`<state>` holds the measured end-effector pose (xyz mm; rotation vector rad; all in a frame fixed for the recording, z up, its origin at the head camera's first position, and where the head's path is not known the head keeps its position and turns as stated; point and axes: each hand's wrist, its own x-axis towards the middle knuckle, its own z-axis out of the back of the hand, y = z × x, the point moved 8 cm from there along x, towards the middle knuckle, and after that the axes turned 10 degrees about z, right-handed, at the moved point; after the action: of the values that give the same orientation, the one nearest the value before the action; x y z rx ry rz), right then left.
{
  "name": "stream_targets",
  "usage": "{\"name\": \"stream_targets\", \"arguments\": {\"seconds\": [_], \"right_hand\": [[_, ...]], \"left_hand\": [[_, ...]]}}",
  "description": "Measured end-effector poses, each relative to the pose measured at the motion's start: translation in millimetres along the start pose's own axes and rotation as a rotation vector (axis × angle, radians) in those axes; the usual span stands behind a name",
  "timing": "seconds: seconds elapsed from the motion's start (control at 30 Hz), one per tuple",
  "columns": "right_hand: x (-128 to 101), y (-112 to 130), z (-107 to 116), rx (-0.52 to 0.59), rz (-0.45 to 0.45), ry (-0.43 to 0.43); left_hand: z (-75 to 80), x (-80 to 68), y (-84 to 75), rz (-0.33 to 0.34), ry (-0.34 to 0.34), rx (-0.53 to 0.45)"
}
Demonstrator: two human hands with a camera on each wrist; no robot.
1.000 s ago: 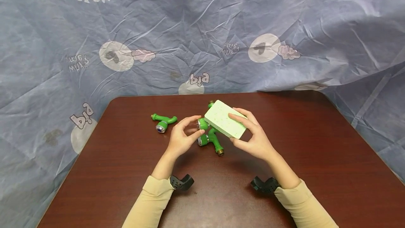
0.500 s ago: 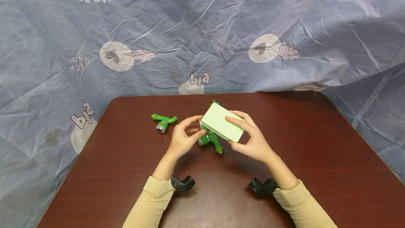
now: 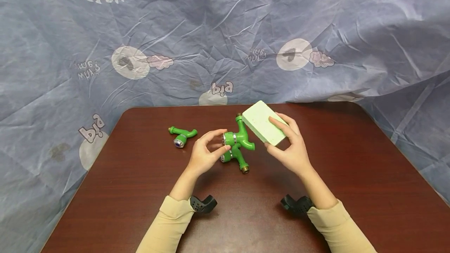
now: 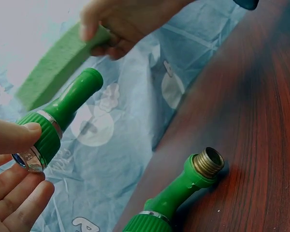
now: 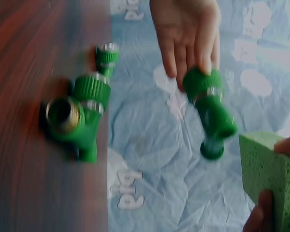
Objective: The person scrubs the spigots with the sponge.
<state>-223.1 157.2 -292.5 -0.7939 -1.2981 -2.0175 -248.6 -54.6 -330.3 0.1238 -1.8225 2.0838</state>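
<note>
My left hand [image 3: 205, 153] pinches a green faucet [image 3: 242, 136] by its ribbed knob, thumb on one side and fingers on the other. The faucet is held up off the table, its spout and brass-threaded end pointing away from the palm. In my right hand [image 3: 290, 147] is a pale green sponge [image 3: 263, 122], gripped along its near right edge and tilted. The sponge stands just right of the held faucet in the head view; whether they touch is hard to tell there. In the right wrist view the sponge [image 5: 263, 169] and faucet [image 5: 210, 108] appear apart.
A second green faucet [image 3: 240, 159] lies on the dark red-brown table [image 3: 140, 190], below the held one. Farther left lies a third green faucet [image 3: 181, 136]. A blue printed cloth [image 3: 197, 30] hangs behind the table. Black wrist mounts [image 3: 204, 204] sit on both wrists.
My right hand moves the sponge slightly left and down, then up and right, off the held faucet, uncovering its body and spout. My left hand stays nearly still with its hold on the faucet.
</note>
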Motion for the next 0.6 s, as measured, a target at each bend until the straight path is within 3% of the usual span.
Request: {"name": "stream_targets", "arguments": {"seconds": [0.13,0.37,0.47,0.6], "right_hand": [[-1.1,13.2,-16.4,0.011,0.066,0.100],[-5.4,19.6,-33.2,0.032,0.061,0.165],[-5.8,17.7,-32.7,-0.003,0.046,0.148],[-3.8,9.9,-20.9,-0.073,-0.014,0.046]], "left_hand": [[-0.8,-0.2,0.6,0.002,-0.003,0.012],[0.2,-1.0,-0.5,0.016,-0.028,0.019],[0.4,-1.3,-1.2,0.008,-0.033,0.026],[-1.8,-1.1,-1.9,-0.006,-0.011,0.028]]}}
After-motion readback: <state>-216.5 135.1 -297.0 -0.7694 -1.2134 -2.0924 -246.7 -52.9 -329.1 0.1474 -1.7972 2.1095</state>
